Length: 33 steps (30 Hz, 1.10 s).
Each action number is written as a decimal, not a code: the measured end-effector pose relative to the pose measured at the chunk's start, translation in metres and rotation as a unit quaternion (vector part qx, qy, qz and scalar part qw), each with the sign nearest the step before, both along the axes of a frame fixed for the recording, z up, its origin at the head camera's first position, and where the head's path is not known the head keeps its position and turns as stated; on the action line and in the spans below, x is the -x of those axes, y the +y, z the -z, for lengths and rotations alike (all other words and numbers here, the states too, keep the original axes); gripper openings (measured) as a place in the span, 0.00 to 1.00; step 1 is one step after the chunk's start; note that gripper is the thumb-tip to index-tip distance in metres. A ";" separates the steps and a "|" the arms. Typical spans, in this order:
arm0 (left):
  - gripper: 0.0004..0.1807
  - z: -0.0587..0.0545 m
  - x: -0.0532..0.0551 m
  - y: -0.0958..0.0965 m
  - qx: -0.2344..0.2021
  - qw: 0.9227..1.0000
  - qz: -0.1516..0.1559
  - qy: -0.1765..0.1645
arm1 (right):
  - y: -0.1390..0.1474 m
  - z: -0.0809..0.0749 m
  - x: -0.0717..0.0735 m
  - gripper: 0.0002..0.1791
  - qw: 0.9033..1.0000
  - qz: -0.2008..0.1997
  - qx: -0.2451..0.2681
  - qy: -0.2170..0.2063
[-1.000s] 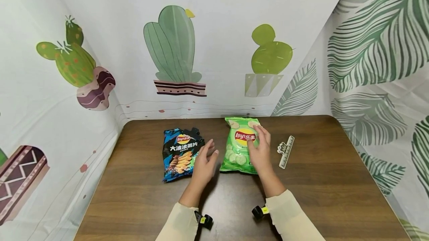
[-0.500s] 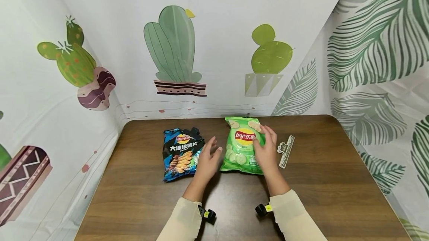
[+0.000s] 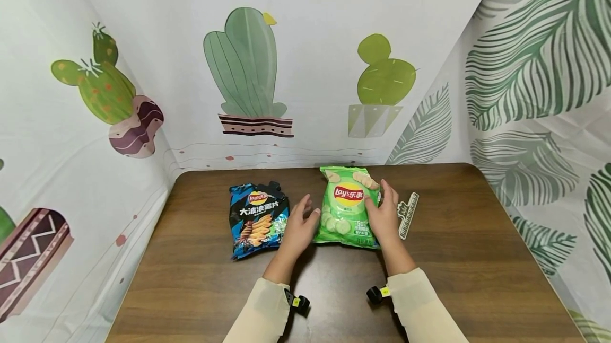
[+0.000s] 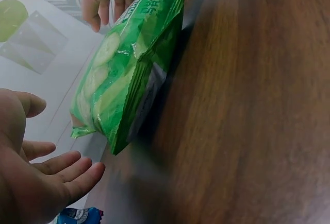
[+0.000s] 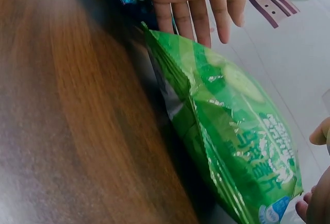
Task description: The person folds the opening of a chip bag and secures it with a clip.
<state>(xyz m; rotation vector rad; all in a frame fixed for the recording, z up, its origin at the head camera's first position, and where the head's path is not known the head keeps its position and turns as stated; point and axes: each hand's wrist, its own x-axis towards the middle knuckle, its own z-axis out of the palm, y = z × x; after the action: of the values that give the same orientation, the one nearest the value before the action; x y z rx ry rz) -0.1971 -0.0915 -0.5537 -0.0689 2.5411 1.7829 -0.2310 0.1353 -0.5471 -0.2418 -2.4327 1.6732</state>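
A green Lay's chip bag (image 3: 345, 208) lies face up between the two hands. My left hand (image 3: 298, 228) is at its left, fingers extended and apart from it in the left wrist view. Along the bag's right edge is my right hand (image 3: 384, 216), its fingers loosely bent; whether they touch the bag I cannot tell. A blue and black Lay's bag (image 3: 258, 218) lies left of the left hand, partly behind it, with a black clip (image 3: 271, 190) at its top right. To the right of the right hand lies a white clip with a ruler-like edge (image 3: 408, 216), partly hidden by that hand.
The brown wooden table (image 3: 200, 290) carries everything. Behind it hangs a white curtain (image 3: 320, 67) printed with cacti and leaves, meeting the table's back edge. Each wrist wears a small black camera (image 3: 300, 303).
Both hands have shifted slightly right, and the right hand has slid off the green bag's front to its right side. The blue and black bag has moved slightly left.
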 end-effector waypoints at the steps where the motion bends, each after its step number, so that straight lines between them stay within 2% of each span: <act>1: 0.33 0.001 0.000 0.001 0.001 1.000 0.001 -0.002 | 0.001 0.001 0.000 0.39 1.000 -0.001 0.003 -0.006; 7: 0.34 0.004 0.000 0.003 0.010 1.000 0.010 -0.013 | 0.003 0.005 0.004 0.43 0.999 -0.003 0.035 -0.030; 10: 0.35 0.006 0.000 0.003 0.016 1.000 0.015 -0.015 | 0.004 0.006 0.006 0.44 0.996 -0.006 0.068 -0.048; 17: 0.36 0.008 -0.001 0.006 0.007 0.999 0.030 -0.020 | 0.006 0.004 0.006 0.45 0.983 -0.012 0.153 -0.099; 22: 0.36 0.010 -0.002 0.009 0.001 0.999 0.042 -0.025 | 0.007 0.003 0.006 0.46 0.972 -0.018 0.201 -0.117; 33: 0.36 0.013 -0.003 0.014 -0.006 0.998 0.048 -0.040 | 0.004 0.005 0.008 0.45 0.959 -0.024 0.251 -0.126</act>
<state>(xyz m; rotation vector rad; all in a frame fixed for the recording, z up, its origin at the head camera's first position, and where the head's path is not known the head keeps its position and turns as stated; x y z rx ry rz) -0.1937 -0.0775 -0.5671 -0.0172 2.4367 1.7241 -0.2389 0.1391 -0.5517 -0.4946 -2.1322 2.3943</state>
